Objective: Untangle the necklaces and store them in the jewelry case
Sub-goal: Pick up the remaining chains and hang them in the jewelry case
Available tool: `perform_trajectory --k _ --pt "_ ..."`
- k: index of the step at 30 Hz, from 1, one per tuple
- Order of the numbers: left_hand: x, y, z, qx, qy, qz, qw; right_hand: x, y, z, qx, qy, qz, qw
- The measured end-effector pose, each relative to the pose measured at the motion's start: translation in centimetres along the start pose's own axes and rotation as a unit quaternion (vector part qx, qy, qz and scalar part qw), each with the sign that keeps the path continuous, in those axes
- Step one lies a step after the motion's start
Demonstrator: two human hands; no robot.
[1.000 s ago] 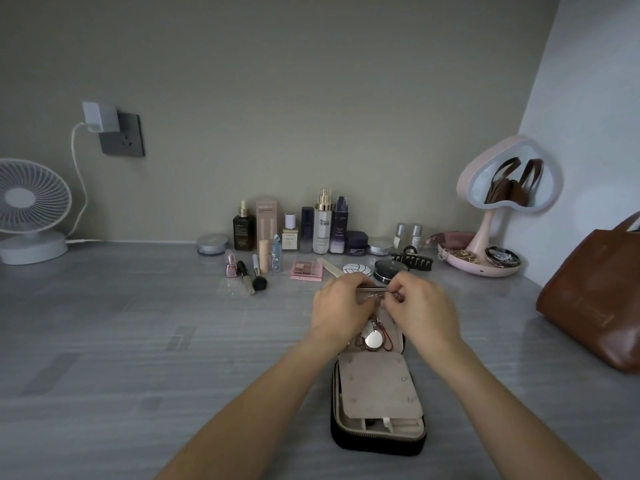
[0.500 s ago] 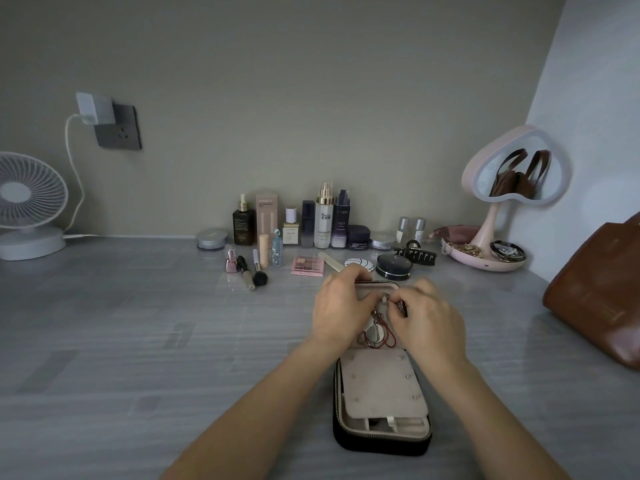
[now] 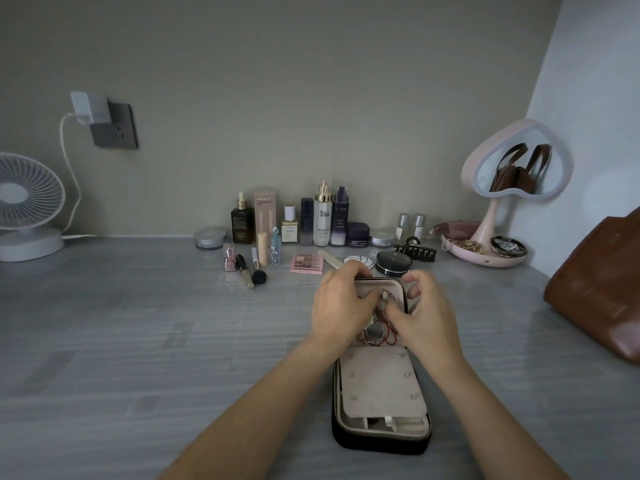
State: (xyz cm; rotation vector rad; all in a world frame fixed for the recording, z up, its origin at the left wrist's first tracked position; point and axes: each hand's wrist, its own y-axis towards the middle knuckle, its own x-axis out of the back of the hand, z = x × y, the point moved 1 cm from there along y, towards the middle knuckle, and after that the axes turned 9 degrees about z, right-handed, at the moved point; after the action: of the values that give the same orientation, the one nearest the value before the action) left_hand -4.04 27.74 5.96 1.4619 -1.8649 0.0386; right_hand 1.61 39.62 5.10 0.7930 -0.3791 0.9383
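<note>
A black zip jewelry case [image 3: 381, 434] with a beige lining lies open on the grey desk, its far half under my hands. Tangled necklaces [image 3: 375, 332], with a round silver pendant and a red cord, lie in that far half. My left hand [image 3: 337, 308] curls over the case's far left rim, its fingers pinching the chains. From the right, my right hand [image 3: 424, 310] pinches the same chains near a small white piece. The chains' upper ends are hidden by my fingers.
Cosmetic bottles [image 3: 323, 216], brushes [image 3: 258, 273], a pink palette [image 3: 307, 263] and a black compact [image 3: 393, 263] stand just behind the case. A heart-shaped mirror [image 3: 512, 174] with a jewelry tray and a brown bag [image 3: 602, 289] are at right. A white fan [image 3: 24, 202] is far left.
Both hands have dropped from above the case down into its far half, bringing the chains with them. The pendant and red cord now rest on the lining.
</note>
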Motion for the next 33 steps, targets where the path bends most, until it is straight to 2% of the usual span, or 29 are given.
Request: perform_trajectory --k 12,18,28,33 --pt "-0.2 -0.5 0.0 -0.010 -0.065 -0.049 0.997 0.0 0.5 -0.2 -0.009 0.129 0.028 0.991" --pt "-0.5 -0.6 -0.3 -0.007 -0.036 -0.063 0.997 -0.2 1.1 -0.3 -0.019 0.168 0.026 0.985" --pt "-0.4 -1.1 0.3 -0.008 -0.023 -0.047 0.999 0.3 0.9 -0.5 -0.026 0.220 0.061 0.973" --pt "-0.1 -1.7 0.3 0.029 -0.063 -0.024 0.997 0.6 0.6 -0.5 -0.042 0.276 0.083 0.957"
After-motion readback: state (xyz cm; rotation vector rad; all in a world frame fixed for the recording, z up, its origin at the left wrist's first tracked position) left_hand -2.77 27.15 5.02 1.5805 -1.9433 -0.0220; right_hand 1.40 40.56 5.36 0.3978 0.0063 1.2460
